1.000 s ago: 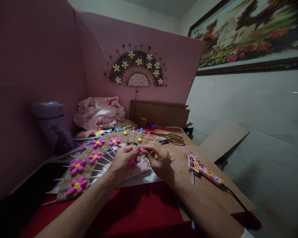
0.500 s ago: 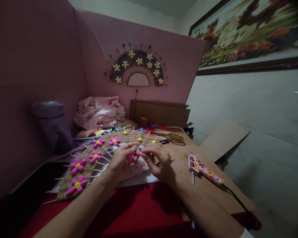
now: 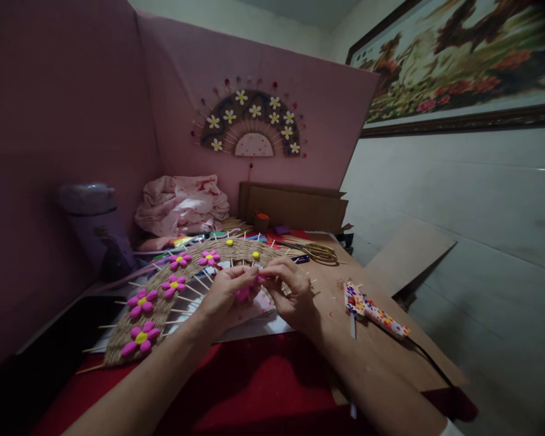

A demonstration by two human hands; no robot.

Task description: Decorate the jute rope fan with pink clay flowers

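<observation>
Five flowers (image 3: pixel 173 284) at frame left are finished, two central yellow dots (image 3: pixel 256 255) are left petalless, and pink material (image 3: pixel 243 294) is pinched by left fingers (image 3: pixel 241 279) and right fingers (image 3: pixel 277 274).

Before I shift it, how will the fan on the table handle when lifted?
The fan is probably light, judging by its rope and thin sticks. Stick ends jutting past its edge might snap. Lying flat, it seems unlikely to roll.

right hand (image 3: pixel 293 293): raised slightly vs half a second ago, in close to left hand (image 3: pixel 229 293) again
pink bit (image 3: pixel 260 276): back between both hands' fingertips, over twine arch's (image 3: pixel 161 312) inner edge
third yellow dot: covered by right hand, visible half a second ago
</observation>
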